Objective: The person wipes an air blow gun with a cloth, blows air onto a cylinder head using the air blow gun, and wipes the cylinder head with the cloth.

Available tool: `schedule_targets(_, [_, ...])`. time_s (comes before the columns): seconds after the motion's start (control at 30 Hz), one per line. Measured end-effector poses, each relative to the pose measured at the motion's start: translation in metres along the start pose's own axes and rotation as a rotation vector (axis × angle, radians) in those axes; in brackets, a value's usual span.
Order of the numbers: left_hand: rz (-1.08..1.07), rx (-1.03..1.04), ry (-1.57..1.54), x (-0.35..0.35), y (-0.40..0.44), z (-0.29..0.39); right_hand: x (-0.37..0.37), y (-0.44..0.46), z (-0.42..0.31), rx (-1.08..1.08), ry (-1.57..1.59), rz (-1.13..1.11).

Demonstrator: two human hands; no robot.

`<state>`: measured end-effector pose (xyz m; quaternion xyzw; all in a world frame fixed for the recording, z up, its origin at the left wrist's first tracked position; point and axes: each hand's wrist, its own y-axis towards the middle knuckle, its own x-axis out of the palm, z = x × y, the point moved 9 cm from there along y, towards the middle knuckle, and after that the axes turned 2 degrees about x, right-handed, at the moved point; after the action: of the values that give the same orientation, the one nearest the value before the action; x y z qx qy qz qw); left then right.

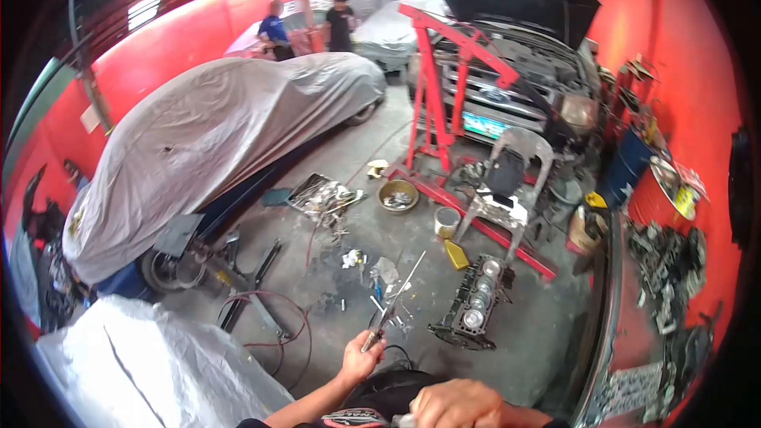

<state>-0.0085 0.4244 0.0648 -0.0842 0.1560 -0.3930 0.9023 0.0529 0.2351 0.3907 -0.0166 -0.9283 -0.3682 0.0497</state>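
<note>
My left hand (361, 358) is wrapped around the base of a tool with a long thin metal rod (408, 276), which points up and away over the floor. My right hand (458, 404) is closed in front of my body at the bottom edge; a small pale bit shows beside it, too little to identify. Ahead and to the right, an engine block (480, 297) lies on the floor with round, shiny bores facing up. Just beyond my left hand are a blue-handled item (378, 292) and scattered white scraps.
A metal tray of parts (295, 204), a brown basin (399, 208), a can (446, 231) and a yellow bottle (456, 254) stand ahead. Behind are a plastic chair (529, 143) and red engine hoist (428, 87). A red hose (307, 333) crosses the floor left. Two people stand far back.
</note>
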Motion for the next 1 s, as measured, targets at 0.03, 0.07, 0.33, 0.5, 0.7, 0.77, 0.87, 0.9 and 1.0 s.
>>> schedule_targets(0.03, [0.055, -0.013, -0.037, 0.0, -0.015, 0.003, -0.012, -0.022, 0.019, 0.185, 0.005, 0.116])
schedule_targets(0.07, [0.11, -0.027, -0.073, -0.001, -0.028, 0.003, -0.023, -0.053, 0.041, 0.372, 0.005, 0.229])
schedule_targets(0.33, [0.396, -0.019, -0.199, -0.02, -0.084, -0.024, -0.034, -0.189, 0.088, 0.793, 0.438, 0.252])
schedule_targets(0.5, [0.404, -0.002, -0.212, -0.023, -0.078, -0.016, -0.061, -0.203, 0.109, 0.875, 0.058, 0.321])
schedule_targets(0.7, [0.233, -0.015, -0.136, -0.01, -0.036, -0.02, -0.18, -0.36, 0.24, 1.044, -0.699, 0.892])
schedule_targets(0.77, [0.134, 0.01, -0.191, -0.003, -0.013, -0.022, -0.169, -0.407, 0.245, 1.168, -0.752, 0.985])
schedule_targets(0.87, [-0.003, -0.039, -0.179, -0.008, 0.014, -0.01, -0.065, -0.475, 0.207, 1.492, 0.278, 1.797])
schedule_targets(0.9, [0.018, 0.328, 0.177, -0.016, 0.018, 0.029, -0.052, -0.478, 0.201, 1.423, 0.265, 1.84])
schedule_targets(1.0, [-0.061, 0.86, 0.484, -0.009, 0.021, 0.084, -0.011, -0.478, 0.18, 1.292, 0.198, 1.943])
